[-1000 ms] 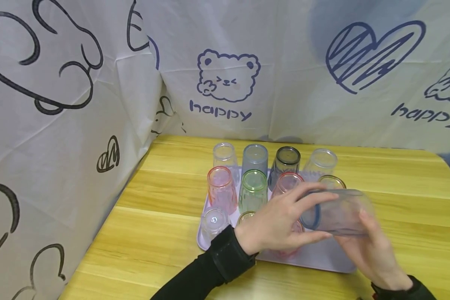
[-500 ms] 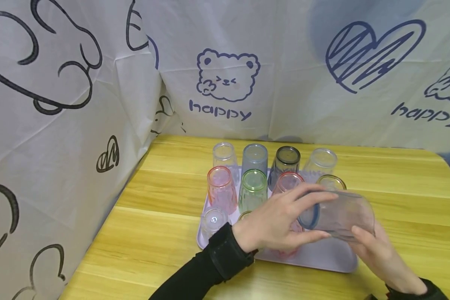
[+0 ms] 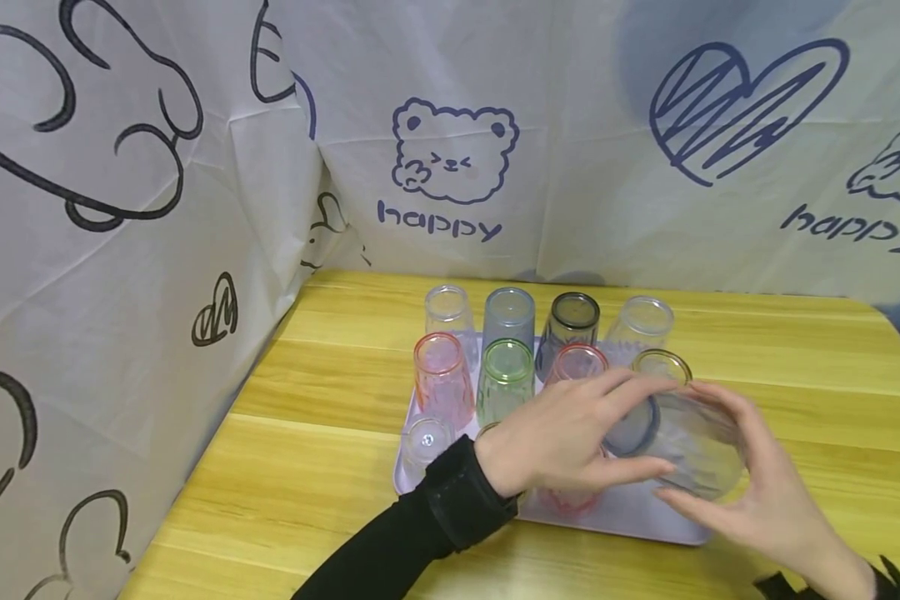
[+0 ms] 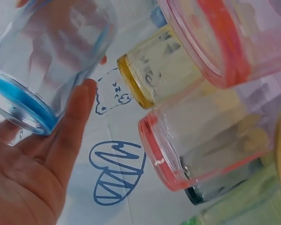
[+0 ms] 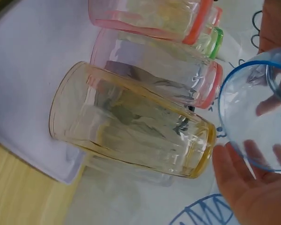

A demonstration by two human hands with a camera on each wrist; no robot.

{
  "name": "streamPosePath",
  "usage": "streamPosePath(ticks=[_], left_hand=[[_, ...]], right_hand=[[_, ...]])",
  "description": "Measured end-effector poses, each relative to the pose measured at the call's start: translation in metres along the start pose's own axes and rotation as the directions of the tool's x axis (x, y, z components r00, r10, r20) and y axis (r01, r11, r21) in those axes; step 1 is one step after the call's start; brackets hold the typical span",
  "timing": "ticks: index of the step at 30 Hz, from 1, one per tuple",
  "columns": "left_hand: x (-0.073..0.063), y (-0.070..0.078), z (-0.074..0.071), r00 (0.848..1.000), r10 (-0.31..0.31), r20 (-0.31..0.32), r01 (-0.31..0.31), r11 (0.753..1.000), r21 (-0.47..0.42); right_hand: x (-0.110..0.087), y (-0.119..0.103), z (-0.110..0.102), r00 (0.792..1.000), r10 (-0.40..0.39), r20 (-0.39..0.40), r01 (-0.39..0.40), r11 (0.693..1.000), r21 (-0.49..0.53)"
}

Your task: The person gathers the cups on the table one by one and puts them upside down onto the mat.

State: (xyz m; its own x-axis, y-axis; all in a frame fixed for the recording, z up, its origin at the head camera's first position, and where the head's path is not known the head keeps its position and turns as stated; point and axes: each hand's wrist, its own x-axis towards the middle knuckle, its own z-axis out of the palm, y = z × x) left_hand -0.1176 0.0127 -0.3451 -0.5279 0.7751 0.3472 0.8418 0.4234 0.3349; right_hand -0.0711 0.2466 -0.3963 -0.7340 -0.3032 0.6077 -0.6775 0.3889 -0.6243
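A clear glass with a blue tint is held on its side in the air over the right part of the tray. My left hand holds its thick blue base end between thumb and fingers. My right hand grips the other end, fingers above and thumb below. In the left wrist view the blue base of the glass lies by the palm of my left hand. The right wrist view looks into the open mouth of the glass, with fingers of my right hand along its side.
A pale purple tray bears several upside-down glasses in rows, among them a green one, a pink one and a black one. A yellow glass stands close to the held one. A printed cloth hangs behind the table.
My right hand has shifted its grip from beneath the glass to its right end, fingers now on top. The glass has turned, that end swinging slightly lower. My left hand stays nearly in place.
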Motion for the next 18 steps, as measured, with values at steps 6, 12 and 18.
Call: streamPosePath(ticks=[6,12,18], left_hand=[[0.007,0.006,0.004,0.993,-0.108,0.048,0.104,0.991,0.079],[0.012,0.009,0.007,0.989,-0.143,0.047,0.139,0.987,0.076],[0.012,0.009,0.008,0.990,-0.136,0.046,0.134,0.990,0.040]], right_hand=[[0.000,-0.003,0.006,1.000,0.012,-0.023,-0.018,0.967,-0.253],[-0.002,-0.005,0.011,1.000,0.017,-0.002,-0.017,0.925,-0.380],[-0.005,-0.004,0.011,0.999,0.055,-0.003,-0.051,0.915,-0.400]])
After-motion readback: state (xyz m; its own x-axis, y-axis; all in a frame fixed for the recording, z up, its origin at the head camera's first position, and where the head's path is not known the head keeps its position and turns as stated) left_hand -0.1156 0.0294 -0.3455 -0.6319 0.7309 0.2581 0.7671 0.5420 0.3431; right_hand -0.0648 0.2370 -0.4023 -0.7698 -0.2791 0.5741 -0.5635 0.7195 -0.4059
